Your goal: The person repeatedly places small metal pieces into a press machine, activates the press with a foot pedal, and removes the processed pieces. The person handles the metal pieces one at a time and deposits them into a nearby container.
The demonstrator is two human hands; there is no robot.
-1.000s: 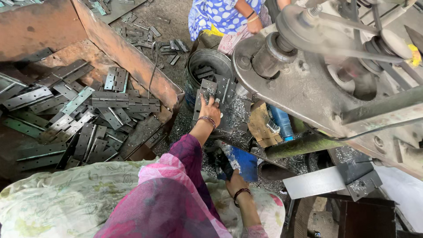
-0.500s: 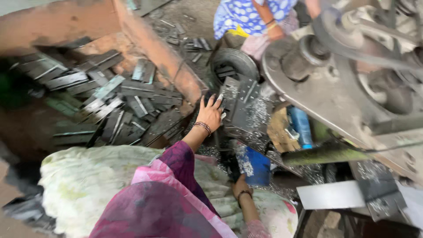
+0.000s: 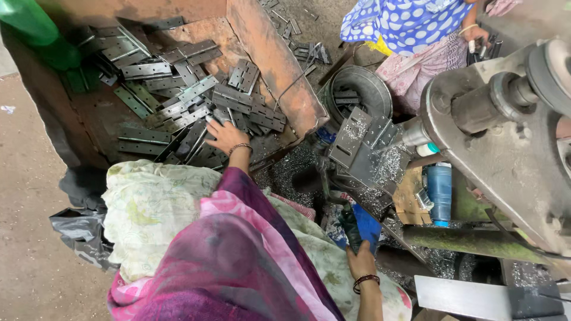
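Note:
My left hand (image 3: 225, 135) reaches out over a heap of flat grey metal hinge plates (image 3: 178, 101) lying in a rusty open metal bin (image 3: 279, 71). Its fingers are spread on the plates at the near edge of the heap, and I see no plate held in them. My right hand (image 3: 361, 263) is low at my right side, closed around a dark lever handle (image 3: 350, 226) that rises toward the machine. A bracelet is on each wrist. My pink and purple sleeve covers the left arm.
A heavy grey machine (image 3: 493, 142) with a jig plate (image 3: 357, 139) covered in metal shavings fills the right. A round tub (image 3: 360, 89) of plates and a blue bottle (image 3: 440, 187) stand nearby. Another person in blue dotted cloth (image 3: 404, 24) sits opposite.
My left hand left the machine's jig plate and swung left to the heap of hinge plates. The view turned left with it. My right hand stayed on the lever handle.

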